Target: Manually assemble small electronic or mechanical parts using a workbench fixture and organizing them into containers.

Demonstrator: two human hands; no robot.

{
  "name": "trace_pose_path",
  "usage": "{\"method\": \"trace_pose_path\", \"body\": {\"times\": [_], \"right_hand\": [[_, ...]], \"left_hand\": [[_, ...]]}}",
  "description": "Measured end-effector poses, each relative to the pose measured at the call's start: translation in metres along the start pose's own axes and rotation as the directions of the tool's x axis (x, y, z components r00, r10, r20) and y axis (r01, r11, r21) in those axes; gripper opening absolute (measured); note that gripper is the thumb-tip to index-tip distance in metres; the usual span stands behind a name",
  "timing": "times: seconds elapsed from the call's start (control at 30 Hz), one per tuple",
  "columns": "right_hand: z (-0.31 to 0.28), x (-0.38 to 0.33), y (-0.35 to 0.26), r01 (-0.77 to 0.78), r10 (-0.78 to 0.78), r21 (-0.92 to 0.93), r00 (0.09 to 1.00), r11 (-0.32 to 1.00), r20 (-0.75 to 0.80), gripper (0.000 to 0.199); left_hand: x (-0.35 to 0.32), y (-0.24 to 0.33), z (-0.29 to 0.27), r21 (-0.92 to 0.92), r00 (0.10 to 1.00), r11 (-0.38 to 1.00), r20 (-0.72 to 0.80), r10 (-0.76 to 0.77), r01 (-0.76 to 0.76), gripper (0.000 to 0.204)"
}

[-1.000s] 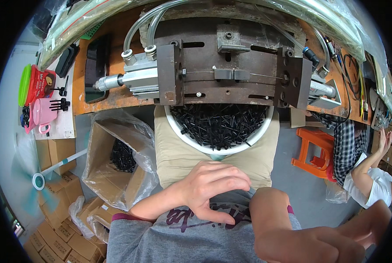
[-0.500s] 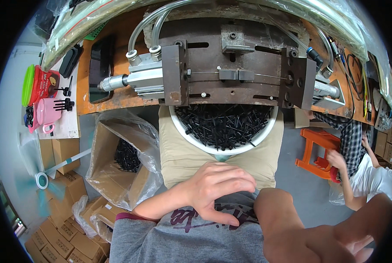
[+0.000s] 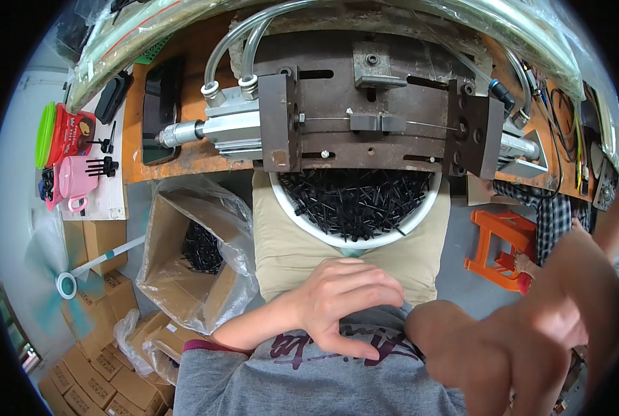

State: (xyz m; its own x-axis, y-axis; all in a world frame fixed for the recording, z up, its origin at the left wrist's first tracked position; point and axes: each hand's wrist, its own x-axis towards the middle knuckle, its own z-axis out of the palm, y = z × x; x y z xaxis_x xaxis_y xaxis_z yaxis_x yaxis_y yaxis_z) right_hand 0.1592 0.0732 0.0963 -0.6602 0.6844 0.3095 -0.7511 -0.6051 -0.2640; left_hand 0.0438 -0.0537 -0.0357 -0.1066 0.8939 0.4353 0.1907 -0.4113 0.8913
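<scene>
My left hand (image 3: 347, 305) lies on the front of my grey shirt (image 3: 288, 378), palm down. Its thumb is spread away from the curved fingers, and nothing is in it. At the lower right, my right hand (image 3: 517, 350) is raised close to the camera; it is blurred and its fingers cannot be made out. Ahead of my lap stands a white round tub (image 3: 420, 220) heaped with thin black plastic parts (image 3: 351, 201). Above it sits a dark metal fixture (image 3: 337, 97) with a small dark block (image 3: 377, 123) on a thin rod, away from both hands.
A silver air cylinder (image 3: 233, 132) with clear hoses flanks the fixture. Left are a plastic-lined carton (image 3: 167, 260), a fan (image 3: 67, 285), stacked boxes (image 3: 108, 385) and a pink cup (image 3: 78, 175). Right is an orange stool (image 3: 486, 239) beside another person's checked clothing (image 3: 555, 215).
My right hand and arm have shifted up and inward at the lower right, covering more of the other person. That person's hand is lower by the stool. My left hand stays put.
</scene>
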Motion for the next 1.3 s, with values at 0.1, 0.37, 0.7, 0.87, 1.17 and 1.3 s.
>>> {"method": "trace_pose_path", "body": {"times": [0.1, 0.37, 0.7, 0.87, 1.17, 1.3], "right_hand": [[-0.003, 0.002, 0.001, 0.008, -0.009, -0.021, 1.000, 1.000, -0.016, 0.039], [0.005, -0.003, 0.006, -0.024, 0.024, -0.025, 1.000, 0.999, -0.002, 0.045], [0.020, -0.007, 0.010, -0.080, 0.086, -0.074, 0.994, 0.994, 0.068, 0.053], [0.013, -0.002, 0.010, -0.158, 0.175, -0.110, 0.971, 0.981, 0.163, 0.056], [-0.014, 0.005, -0.010, -0.274, 0.272, -0.033, 0.919, 0.961, 0.286, 0.051], [-0.009, 0.006, -0.004, -0.111, 0.113, -0.017, 0.987, 0.994, 0.112, 0.050]], "left_hand": [[-0.001, -0.005, 0.003, -0.017, 1.000, 1.000, -0.021, 0.016, -0.017, 0.057], [0.001, 0.000, 0.004, -0.020, 0.999, 1.000, -0.046, 0.008, -0.009, 0.057], [0.000, 0.003, 0.006, -0.018, 0.999, 1.000, -0.042, 0.006, -0.007, 0.055], [0.000, 0.004, 0.004, -0.007, 0.999, 1.000, -0.039, 0.003, -0.004, 0.053], [0.000, 0.003, 0.006, 0.001, 0.998, 1.000, -0.058, 0.008, -0.008, 0.050], [0.002, 0.003, 0.004, 0.009, 0.999, 1.000, -0.037, 0.010, -0.009, 0.048]]}}
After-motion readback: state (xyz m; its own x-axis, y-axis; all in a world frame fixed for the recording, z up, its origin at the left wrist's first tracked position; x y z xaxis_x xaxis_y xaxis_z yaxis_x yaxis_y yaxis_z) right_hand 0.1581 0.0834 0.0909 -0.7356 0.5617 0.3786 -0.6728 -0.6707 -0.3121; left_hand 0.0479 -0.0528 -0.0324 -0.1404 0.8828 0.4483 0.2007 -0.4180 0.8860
